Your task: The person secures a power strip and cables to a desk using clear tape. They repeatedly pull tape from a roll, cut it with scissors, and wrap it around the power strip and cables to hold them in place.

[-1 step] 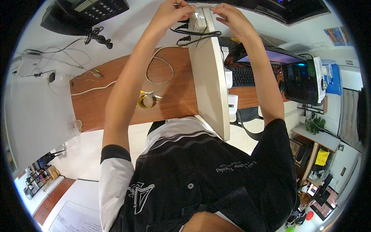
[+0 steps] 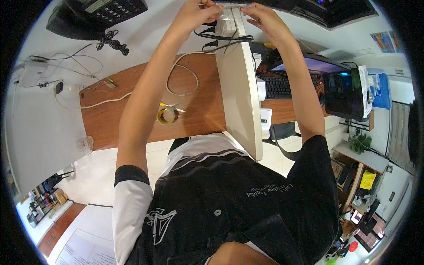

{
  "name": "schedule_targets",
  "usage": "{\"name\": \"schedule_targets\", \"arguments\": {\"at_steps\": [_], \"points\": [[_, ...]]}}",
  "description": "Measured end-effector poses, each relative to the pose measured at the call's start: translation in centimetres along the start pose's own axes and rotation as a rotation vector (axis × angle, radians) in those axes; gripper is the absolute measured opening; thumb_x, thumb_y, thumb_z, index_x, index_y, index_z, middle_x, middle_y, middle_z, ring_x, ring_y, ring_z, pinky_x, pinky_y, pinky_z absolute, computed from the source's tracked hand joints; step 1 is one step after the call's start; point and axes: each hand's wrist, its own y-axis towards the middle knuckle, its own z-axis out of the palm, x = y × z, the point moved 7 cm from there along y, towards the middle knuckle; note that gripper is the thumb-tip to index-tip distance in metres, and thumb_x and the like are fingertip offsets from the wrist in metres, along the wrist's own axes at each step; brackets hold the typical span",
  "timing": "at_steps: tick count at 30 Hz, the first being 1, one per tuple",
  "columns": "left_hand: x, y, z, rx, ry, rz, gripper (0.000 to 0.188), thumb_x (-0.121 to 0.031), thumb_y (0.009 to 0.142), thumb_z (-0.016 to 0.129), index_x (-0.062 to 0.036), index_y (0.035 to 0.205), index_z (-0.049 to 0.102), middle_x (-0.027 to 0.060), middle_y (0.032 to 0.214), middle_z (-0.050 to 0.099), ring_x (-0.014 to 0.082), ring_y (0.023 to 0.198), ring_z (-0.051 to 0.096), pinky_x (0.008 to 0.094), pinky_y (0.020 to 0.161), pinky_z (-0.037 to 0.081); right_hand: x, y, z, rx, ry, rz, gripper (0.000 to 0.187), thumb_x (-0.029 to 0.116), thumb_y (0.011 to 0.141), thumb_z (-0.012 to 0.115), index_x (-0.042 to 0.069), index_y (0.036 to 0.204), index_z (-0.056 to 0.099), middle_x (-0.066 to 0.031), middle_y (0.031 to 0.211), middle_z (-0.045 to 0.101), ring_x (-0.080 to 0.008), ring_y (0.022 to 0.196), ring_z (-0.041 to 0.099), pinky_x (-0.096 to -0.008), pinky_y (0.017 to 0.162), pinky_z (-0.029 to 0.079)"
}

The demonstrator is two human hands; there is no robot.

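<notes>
Both arms reach to the top edge of the view, at the far end of a cream partition [image 2: 240, 88]. My left hand [image 2: 196, 17] is closed, its fingertips pinched at a shiny, see-through strip [image 2: 226, 17] that looks like clear tape. The strip lies against a white box [image 2: 227, 28] on the partition's left face. At the partition's top edge, my right hand [image 2: 267, 24] has its fingers drawn together; anything between them is too small to make out. Black plugs and cables [image 2: 225, 39] hang just below. On the desk lie a tape roll [image 2: 168, 115] and yellow-handled scissors [image 2: 174, 107].
The brown desk [image 2: 198, 119] spans the left side, with a pale cable [image 2: 196, 81] looped over it. A black telephone [image 2: 101, 13] sits at far left. Right of the partition are a keyboard [image 2: 276, 87], a monitor [image 2: 316, 64] and a black computer case [image 2: 344, 95].
</notes>
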Motion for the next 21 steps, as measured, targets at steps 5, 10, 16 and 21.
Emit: {"name": "schedule_targets", "arguments": {"at_steps": [5, 10, 16, 21], "points": [[-0.3, 0.3, -0.2, 0.065, 0.044, 0.015, 0.025, -0.017, 0.093, 0.077, 0.0047, 0.097, 0.065, 0.0095, 0.084, 0.071, 0.0156, 0.076, 0.07, 0.0271, 0.067, 0.058, 0.9, -0.2, 0.4, -0.01, -0.019, 0.004, 0.024, 0.03, 0.097, 0.066, 0.007, 0.1, 0.069, -0.0042, 0.106, 0.07, -0.0169, 0.111, 0.063, -0.0329, 0.098, 0.049], [-0.5, 0.4, 0.1, 0.087, 0.101, 0.091, 0.023, -0.014, 0.092, 0.078, 0.0063, 0.091, 0.066, 0.0103, 0.077, 0.07, 0.0157, 0.073, 0.069, 0.029, 0.063, 0.058, -0.4, 0.0, 0.0, 0.01, -0.113, 0.003, 0.032, 0.036, 0.1, 0.066, 0.004, 0.102, 0.072, -0.0052, 0.102, 0.072, -0.016, 0.102, 0.065, -0.0331, 0.096, 0.049], [-0.1, 0.7, -0.8, -0.018, 0.17, 0.299, 0.025, -0.011, 0.091, 0.078, 0.0027, 0.096, 0.057, 0.0107, 0.077, 0.068, 0.0172, 0.069, 0.068, 0.0313, 0.061, 0.057, -0.3, 0.5, 0.0, -0.003, -0.229, -0.066, 0.035, 0.035, 0.1, 0.067, 0.001, 0.105, 0.073, -0.0069, 0.1, 0.072, -0.0181, 0.098, 0.065, -0.0334, 0.092, 0.05], [-1.8, 0.3, -0.7, -0.08, 0.576, 0.267, 0.037, -0.019, 0.083, 0.082, 0.0026, 0.097, 0.055, 0.0152, 0.077, 0.067, 0.0243, 0.069, 0.068, 0.0386, 0.062, 0.055, 0.4, 0.0, 0.0, -0.053, -0.279, -0.034, 0.03, 0.029, 0.099, 0.065, 0.0, 0.103, 0.073, -0.0076, 0.098, 0.072, -0.0193, 0.095, 0.065, -0.0345, 0.088, 0.051]]}}
